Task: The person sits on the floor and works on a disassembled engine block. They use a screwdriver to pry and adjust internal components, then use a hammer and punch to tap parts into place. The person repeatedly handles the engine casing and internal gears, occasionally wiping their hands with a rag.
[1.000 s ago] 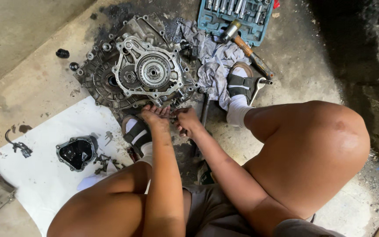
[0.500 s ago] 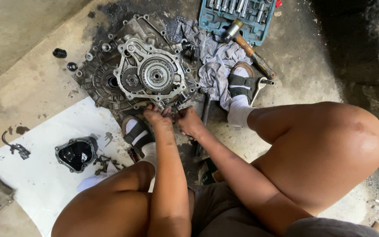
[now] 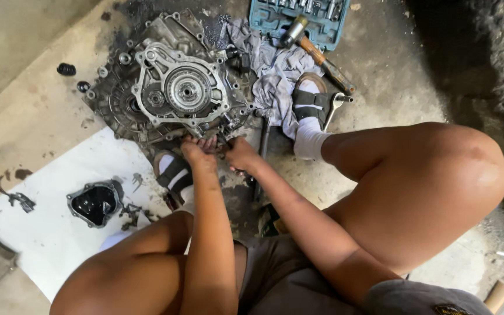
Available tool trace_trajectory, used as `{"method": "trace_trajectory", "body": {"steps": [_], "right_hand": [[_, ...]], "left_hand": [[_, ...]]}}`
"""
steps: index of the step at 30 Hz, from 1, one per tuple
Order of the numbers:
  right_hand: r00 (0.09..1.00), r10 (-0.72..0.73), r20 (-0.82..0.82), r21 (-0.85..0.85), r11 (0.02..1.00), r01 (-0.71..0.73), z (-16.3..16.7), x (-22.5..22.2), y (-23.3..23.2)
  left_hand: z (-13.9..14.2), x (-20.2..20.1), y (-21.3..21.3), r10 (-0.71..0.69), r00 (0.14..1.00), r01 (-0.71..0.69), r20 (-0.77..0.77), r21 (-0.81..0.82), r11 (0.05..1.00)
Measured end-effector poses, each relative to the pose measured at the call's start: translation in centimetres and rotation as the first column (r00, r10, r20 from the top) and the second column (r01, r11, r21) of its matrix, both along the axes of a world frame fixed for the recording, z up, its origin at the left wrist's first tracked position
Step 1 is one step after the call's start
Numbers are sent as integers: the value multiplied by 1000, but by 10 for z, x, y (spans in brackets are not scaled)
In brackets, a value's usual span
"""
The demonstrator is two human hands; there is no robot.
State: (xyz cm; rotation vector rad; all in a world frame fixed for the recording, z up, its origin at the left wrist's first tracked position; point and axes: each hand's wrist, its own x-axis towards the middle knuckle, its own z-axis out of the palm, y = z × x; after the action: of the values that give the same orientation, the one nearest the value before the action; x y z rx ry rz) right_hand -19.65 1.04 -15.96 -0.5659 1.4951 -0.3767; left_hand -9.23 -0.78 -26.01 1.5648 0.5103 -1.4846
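Both hands, the left hand [image 3: 198, 153] and right hand [image 3: 239, 154], press close together with fingers curled at the near edge of the greasy gearbox casing [image 3: 170, 87] lying flat on the floor [image 3: 24, 116], what they pinch hidden.

Fingertips of left hand [image 3: 198, 153] and right hand [image 3: 241, 156] hidden against gearbox housing [image 3: 170, 93] edge; grip unclear. Socket case [image 3: 298, 20] cut off by top edge. White sheet [image 3: 42, 216] ran under left leg.
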Motion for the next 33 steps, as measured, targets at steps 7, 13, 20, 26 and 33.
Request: {"method": "trace_trajectory", "body": {"steps": [7,13,20,26,33], "right_hand": [[979,103,-178,81,993,-90,-6,-1,11],[884,298,-360,-8,947,-322,-11,-27,51],[837,362,-411,160,932,-324,-3,-74,45],[855,91,-510,-73,986,-148,-2,-87,38],[912,49,-408,-54,996,-78,-3,-70,26]], "left_hand": [[-8,-3,4,-76,997,76,14,16,997],[4,-14,3,-118,993,118,29,-9,993],[8,-16,16,-150,987,153,61,-53,987],[5,-18,19,-169,984,174,48,-139,975],[6,-19,20,-186,980,195,71,-170,966]]}}
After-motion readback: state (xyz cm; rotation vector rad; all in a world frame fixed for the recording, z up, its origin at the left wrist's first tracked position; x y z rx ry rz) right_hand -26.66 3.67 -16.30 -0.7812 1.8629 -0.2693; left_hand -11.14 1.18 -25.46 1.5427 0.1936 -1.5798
